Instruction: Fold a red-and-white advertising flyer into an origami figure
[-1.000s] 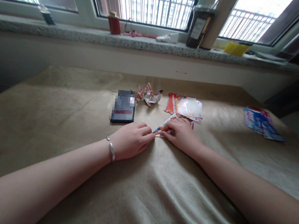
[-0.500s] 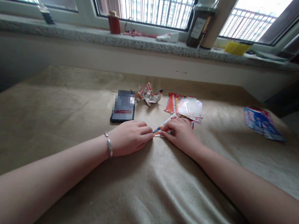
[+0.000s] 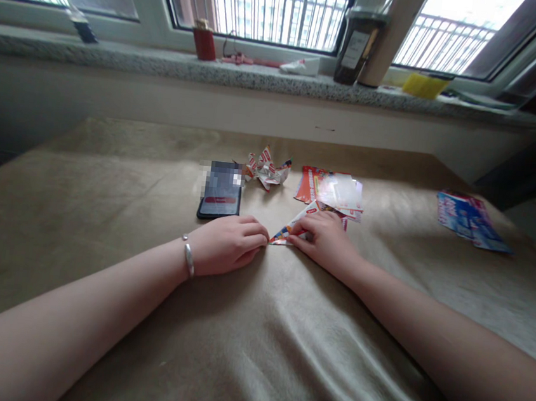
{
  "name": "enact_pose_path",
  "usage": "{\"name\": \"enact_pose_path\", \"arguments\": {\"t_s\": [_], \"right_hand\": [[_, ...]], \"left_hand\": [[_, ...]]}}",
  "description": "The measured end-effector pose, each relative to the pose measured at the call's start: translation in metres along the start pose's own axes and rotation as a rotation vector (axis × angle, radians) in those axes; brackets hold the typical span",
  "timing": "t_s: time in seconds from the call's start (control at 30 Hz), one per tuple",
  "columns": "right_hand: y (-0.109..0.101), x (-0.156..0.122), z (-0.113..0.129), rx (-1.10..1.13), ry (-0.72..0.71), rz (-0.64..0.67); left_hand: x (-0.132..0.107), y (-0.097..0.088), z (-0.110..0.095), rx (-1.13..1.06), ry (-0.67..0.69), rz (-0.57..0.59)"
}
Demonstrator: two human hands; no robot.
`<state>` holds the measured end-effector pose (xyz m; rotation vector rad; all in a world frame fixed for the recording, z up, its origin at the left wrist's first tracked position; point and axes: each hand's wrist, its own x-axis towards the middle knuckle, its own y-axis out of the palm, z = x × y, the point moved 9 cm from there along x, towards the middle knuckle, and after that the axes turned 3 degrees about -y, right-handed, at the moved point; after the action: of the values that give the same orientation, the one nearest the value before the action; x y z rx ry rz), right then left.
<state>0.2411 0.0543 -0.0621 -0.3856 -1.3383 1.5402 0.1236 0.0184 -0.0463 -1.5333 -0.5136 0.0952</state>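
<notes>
A folded piece of printed paper (image 3: pixel 288 228), white with red and blue, lies on the beige cloth-covered table (image 3: pixel 104 209). My right hand (image 3: pixel 324 239) presses down on it with curled fingers. My left hand (image 3: pixel 227 244), with a silver bracelet on the wrist, is closed and pinches the paper's pointed left tip. A dark phone (image 3: pixel 221 190) lies just beyond my left hand.
A crumpled paper shape (image 3: pixel 267 167) and a stack of printed sheets (image 3: pixel 333 191) lie behind my hands. More blue printed sheets (image 3: pixel 469 220) sit at the right. The window sill (image 3: pixel 167 62) holds a red cup (image 3: pixel 205 42), a dark jar (image 3: pixel 355 50) and a yellow object (image 3: pixel 423 86).
My left hand has slid a little to the left along the paper, drawing its tip out to a sharper point. My right hand stays pressed in place.
</notes>
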Motion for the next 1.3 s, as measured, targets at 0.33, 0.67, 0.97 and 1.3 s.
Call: {"name": "enact_pose_path", "arguments": {"t_s": [0.33, 0.67, 0.97, 1.3], "right_hand": [[-0.001, 0.002, 0.001, 0.016, -0.008, -0.003], [-0.008, 0.003, 0.012, 0.081, -0.186, -0.01], [-0.012, -0.004, 0.035, -0.024, -0.468, 0.005], [-0.013, -0.005, 0.046, -0.161, -0.533, 0.099]], "left_hand": [[0.001, 0.004, -0.004, 0.0, -0.016, 0.021], [0.004, -0.001, -0.008, 0.023, -0.084, 0.03], [0.008, -0.002, -0.01, 0.065, -0.123, 0.043], [0.008, -0.001, -0.011, 0.09, -0.115, 0.051]]}}
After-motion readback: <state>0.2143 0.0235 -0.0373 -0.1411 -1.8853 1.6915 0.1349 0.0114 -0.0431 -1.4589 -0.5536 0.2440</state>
